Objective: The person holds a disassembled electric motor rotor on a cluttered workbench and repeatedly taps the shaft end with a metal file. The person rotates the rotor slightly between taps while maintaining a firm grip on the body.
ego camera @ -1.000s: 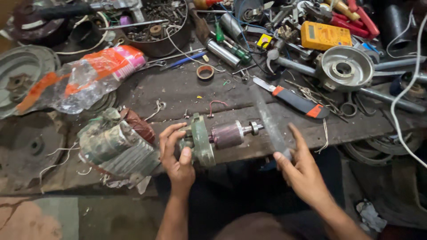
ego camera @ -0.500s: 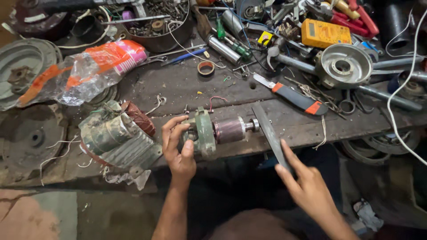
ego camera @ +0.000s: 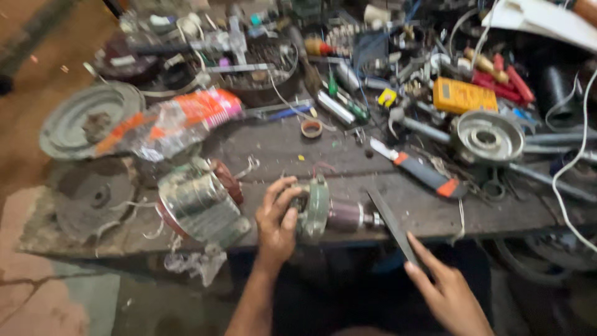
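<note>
Motor rotor [ego camera: 333, 214]: lying at the workbench's near edge, green end cap toward the left hand.
Left hand [ego camera: 277, 221]: fingers curled around the green end cap, gripping it.
Right hand [ego camera: 444, 292]: closed on the near end of a flat metal file [ego camera: 392, 224], whose tip reaches the rotor's shaft.
Workbench [ego camera: 348, 162]: dark, worn wood, cluttered with tools; a wound stator [ego camera: 199, 208] beside the left hand, a yellow meter [ego camera: 460, 94] farther back.

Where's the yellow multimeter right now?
In the head view the yellow multimeter lies at the far right of the workbench, between the red-handled tools and the round metal housing.
</note>
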`<action>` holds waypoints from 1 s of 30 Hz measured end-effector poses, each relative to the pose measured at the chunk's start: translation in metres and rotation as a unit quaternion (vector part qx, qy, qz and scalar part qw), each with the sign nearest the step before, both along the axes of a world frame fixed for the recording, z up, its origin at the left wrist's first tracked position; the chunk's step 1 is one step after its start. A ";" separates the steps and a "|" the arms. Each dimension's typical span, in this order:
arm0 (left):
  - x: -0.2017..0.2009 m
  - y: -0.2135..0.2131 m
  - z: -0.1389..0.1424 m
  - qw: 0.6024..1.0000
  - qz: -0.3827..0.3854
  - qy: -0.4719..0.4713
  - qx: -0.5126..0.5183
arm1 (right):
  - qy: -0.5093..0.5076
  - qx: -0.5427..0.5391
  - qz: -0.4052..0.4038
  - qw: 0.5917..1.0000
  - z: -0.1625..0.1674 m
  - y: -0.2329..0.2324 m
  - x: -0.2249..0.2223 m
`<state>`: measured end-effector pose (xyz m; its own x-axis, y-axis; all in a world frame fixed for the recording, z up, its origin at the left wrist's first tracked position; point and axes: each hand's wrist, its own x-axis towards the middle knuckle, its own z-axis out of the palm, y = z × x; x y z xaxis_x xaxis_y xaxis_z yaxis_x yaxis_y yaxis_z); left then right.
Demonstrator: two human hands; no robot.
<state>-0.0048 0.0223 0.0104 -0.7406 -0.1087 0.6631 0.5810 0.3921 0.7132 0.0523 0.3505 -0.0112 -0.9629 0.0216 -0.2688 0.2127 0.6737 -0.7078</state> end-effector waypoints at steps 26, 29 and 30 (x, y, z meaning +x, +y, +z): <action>0.004 0.000 -0.008 0.971 0.232 0.043 -0.039 | 0.072 -0.407 0.177 0.893 0.001 0.006 -0.121; 0.003 -0.006 -0.010 0.969 0.238 0.045 -0.055 | 0.144 -0.416 0.206 0.874 -0.021 0.005 -0.121; 0.004 -0.007 -0.012 0.969 0.237 0.035 -0.063 | 0.131 -0.431 0.202 0.870 -0.029 0.008 -0.121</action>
